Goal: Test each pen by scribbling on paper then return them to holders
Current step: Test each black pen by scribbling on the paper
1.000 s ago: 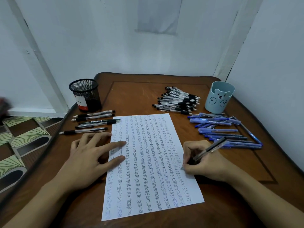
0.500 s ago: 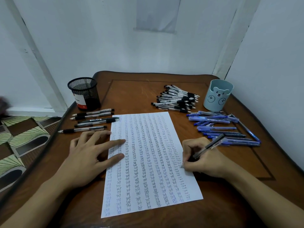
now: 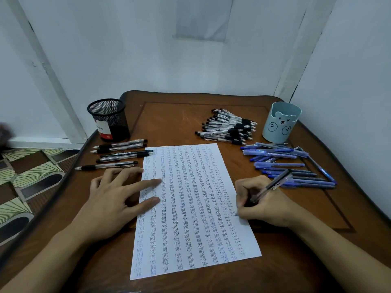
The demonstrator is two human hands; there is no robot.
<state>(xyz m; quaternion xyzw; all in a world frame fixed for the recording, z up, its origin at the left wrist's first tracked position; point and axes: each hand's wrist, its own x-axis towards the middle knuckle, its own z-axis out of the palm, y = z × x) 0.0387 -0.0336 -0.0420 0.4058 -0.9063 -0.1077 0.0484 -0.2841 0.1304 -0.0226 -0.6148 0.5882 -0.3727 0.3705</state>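
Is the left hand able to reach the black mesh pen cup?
Probably yes. The left hand rests flat on the white paper sheet, holding nothing. The black mesh pen cup stands beyond it, and only a row of clear black-grip pens lies flat between them, low enough to pass over.

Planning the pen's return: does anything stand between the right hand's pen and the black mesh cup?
Nothing upright. The pen in the right hand would only pass over the paper and the loose pens lying flat before the mesh cup.
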